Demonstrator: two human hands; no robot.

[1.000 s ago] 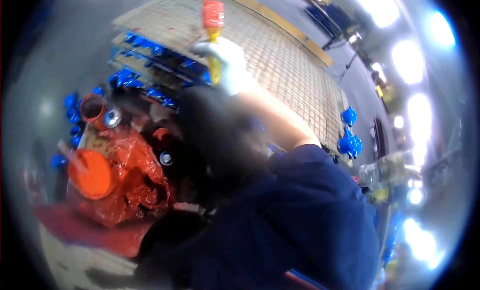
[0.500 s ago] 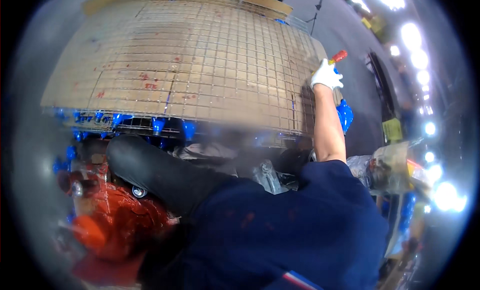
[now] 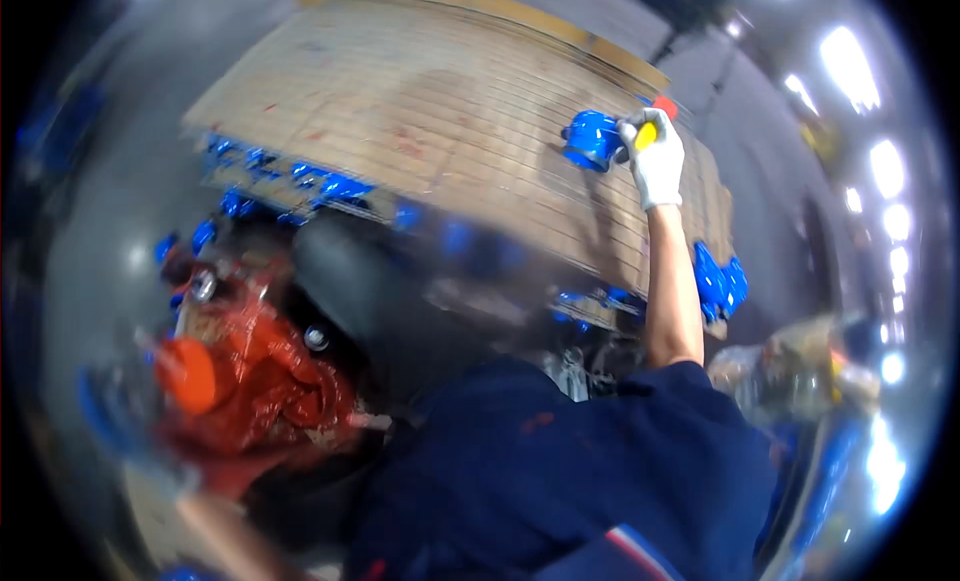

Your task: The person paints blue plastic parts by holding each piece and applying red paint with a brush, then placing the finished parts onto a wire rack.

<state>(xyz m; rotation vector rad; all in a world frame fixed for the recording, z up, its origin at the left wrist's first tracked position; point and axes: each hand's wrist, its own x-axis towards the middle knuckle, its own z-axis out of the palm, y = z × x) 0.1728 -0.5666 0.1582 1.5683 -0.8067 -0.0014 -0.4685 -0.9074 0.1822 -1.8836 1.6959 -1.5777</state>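
My right hand (image 3: 657, 166), in a white glove, is closed around a tool handle (image 3: 648, 135) with red and yellow parts, above the far right of a cardboard-covered wire rack (image 3: 420, 131). A glossy blue cylindrical part (image 3: 592, 141) is right beside its fingers; whether the tool or the fingers bear it cannot be made out. At the lower left, my left hand (image 3: 178, 471) is smeared by motion, so its fingers do not show. A blurred blue shape (image 3: 108, 411) is just beyond it. Near that hand stands an orange-red round container (image 3: 190, 376).
Wet-looking red sheeting (image 3: 270, 381) with metal round pieces lies at the left. Several blue parts (image 3: 345, 188) show along the rack's near edge, and blue pieces (image 3: 720, 281) hang by its right corner. Plastic-wrapped goods (image 3: 790, 371) stand at the right.
The view has shifted. My right hand has moved inward over the rack with the tool, and the blue part now shows beside it. My left forearm has come into view at the lower left.
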